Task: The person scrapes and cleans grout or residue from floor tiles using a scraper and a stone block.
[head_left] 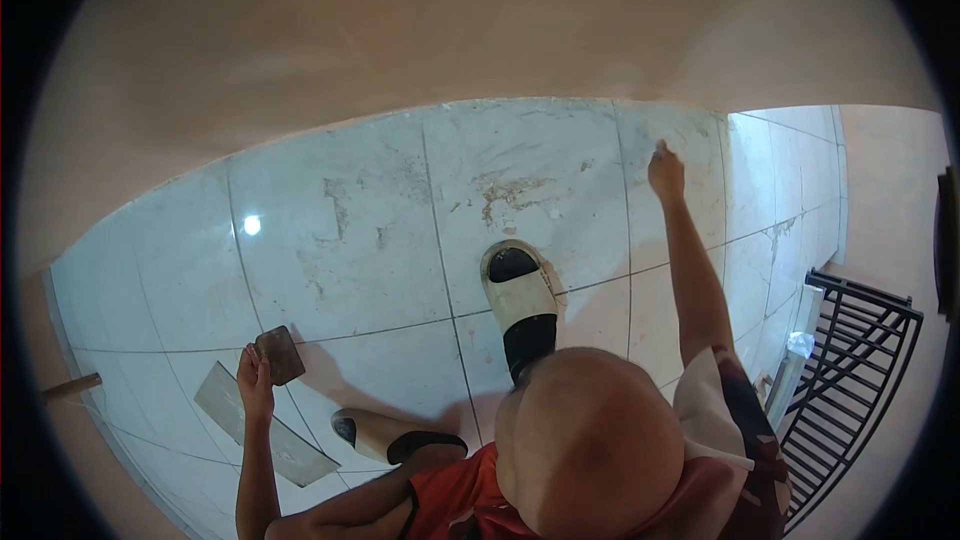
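My left hand [256, 380] is closed on the edge of a dark brown rectangular piece [280, 355], held above the floor at the lower left. Beneath and beside it lies a long pale flat board [265, 425]. My right hand [666, 172] is extended toward the base of the wall at the upper right, its fingers curled together. Whatever its fingers hold, if anything, is too small to make out. Brown smears and crumbs mark the tiles [505, 198] between my hands.
The wall [450, 20] spans the top. My slippered feet [520, 295] are on the tiles. A black metal gate or rack [850, 360] stands at the right beside a pale bar [795, 360]. A brown stick [75, 388] juts in at the left.
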`<act>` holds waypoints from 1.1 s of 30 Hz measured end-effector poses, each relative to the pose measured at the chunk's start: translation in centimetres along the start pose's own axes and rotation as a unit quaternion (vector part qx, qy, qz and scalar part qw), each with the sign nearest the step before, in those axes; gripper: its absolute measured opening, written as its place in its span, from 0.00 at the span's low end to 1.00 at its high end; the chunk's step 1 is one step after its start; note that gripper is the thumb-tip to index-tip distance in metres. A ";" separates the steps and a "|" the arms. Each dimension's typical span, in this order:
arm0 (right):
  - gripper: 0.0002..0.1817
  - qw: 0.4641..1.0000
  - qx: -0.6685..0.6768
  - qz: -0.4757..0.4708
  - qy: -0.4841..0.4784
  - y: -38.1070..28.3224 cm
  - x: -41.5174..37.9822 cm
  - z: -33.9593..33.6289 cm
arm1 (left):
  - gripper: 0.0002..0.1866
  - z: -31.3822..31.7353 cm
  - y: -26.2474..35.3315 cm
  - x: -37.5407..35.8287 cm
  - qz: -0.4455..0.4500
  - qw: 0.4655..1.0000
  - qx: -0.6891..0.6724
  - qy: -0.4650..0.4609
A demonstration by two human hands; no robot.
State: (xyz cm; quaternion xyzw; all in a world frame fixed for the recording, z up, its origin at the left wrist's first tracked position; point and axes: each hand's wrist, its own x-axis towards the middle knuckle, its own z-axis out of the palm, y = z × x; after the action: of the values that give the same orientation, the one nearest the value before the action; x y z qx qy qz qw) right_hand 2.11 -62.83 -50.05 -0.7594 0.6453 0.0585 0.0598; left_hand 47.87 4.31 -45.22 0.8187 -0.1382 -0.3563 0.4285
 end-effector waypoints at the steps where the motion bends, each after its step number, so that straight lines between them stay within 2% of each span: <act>1: 0.21 1.000 -0.001 0.031 0.008 1.2 2.0 0.4 | 0.07 0.1 0.0 0.0 0.002 1.000 0.003 -0.004; 3: 0.20 0.998 0.002 0.064 0.016 1.3 4.4 1.0 | 0.06 0.0 0.2 0.3 0.007 0.999 0.030 -0.012; 5: 0.16 0.985 0.048 0.166 -0.006 -2.4 5.3 0.9 | 0.05 -0.5 0.1 0.9 0.005 0.999 0.045 -0.018; 7: 0.15 0.985 0.083 0.150 -0.021 -7.5 5.1 1.7 | 0.06 -1.0 0.1 0.9 -0.006 0.998 0.059 -0.024; 9: 0.17 0.990 0.071 0.098 -0.079 -12.4 2.1 0.7 | 0.05 -0.2 0.4 1.1 0.013 1.000 -0.013 -0.005; 11: 0.22 0.991 0.085 0.081 -0.059 -15.5 -1.5 0.6 | 0.04 -0.1 0.6 0.7 0.014 1.000 0.009 -0.012; 13: 0.29 0.996 0.068 -0.008 -0.054 -17.4 -4.2 2.3 | 0.04 0.2 0.4 0.2 0.009 0.999 0.036 -0.021; 17: 0.30 0.974 0.025 -0.158 -0.160 -22.8 -11.0 1.5 | 0.04 1.6 1.3 0.0 -0.009 0.998 0.054 -0.030; 19: 0.29 0.969 0.029 -0.178 -0.171 -22.5 -12.8 -0.2 | 0.03 1.3 1.1 0.4 -0.028 0.996 0.077 -0.017; 20: 0.28 0.962 0.029 -0.204 -0.181 -22.5 -13.1 -0.7 | 0.03 0.9 0.3 1.0 -0.017 0.999 0.046 -0.018; 21: 0.27 0.969 0.067 -0.179 -0.155 -21.2 -12.5 -0.6 | 0.03 0.5 -0.6 1.1 -0.008 1.000 0.013 -0.017; 23: 0.23 0.982 0.126 -0.113 -0.083 -16.3 -9.8 0.7 | 0.03 0.0 0.4 1.5 0.006 1.000 0.023 -0.013; 24: 0.24 0.985 0.124 -0.118 -0.024 -12.8 -7.4 2.0 | 0.03 -0.2 0.9 1.7 0.022 0.999 0.036 -0.016; 25: 0.25 0.991 0.039 -0.124 -0.016 -9.1 -4.6 2.7 | 0.03 -0.3 1.0 1.6 0.020 0.999 0.033 -0.015; 26: 0.24 0.999 0.030 0.023 -0.007 -8.3 -3.5 0.8 | 0.03 -0.2 1.0 1.4 0.021 1.000 -0.004 -0.006; 27: 0.24 0.997 0.042 0.061 -0.006 -5.3 -1.1 1.0 | 0.03 -0.2 1.1 1.3 0.023 0.999 -0.040 0.002; 28: 0.22 0.997 0.000 0.075 -0.023 -2.9 1.4 1.0 | 0.03 -0.6 0.9 1.1 0.007 0.999 -0.051 -0.004; 29: 0.20 0.993 0.017 0.113 -0.010 -2.5 2.2 -0.1 | 0.03 -1.0 0.3 0.8 0.007 0.999 -0.051 -0.004; 31: 0.20 0.994 0.002 0.107 -0.014 0.1 6.0 1.7 | 0.03 -1.6 -1.4 0.5 0.005 0.999 -0.038 0.009; 33: 0.19 0.993 -0.002 0.119 -0.024 -3.6 5.1 -0.1 | 0.03 -2.3 -3.0 0.5 0.017 1.000 -0.023 0.000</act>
State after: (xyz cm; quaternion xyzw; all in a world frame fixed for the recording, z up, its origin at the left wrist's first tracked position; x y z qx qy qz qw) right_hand 6.53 -67.27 -50.78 -0.6759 0.7291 0.0850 0.0663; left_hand 49.61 7.17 -46.96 0.8063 -0.1438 -0.3519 0.4532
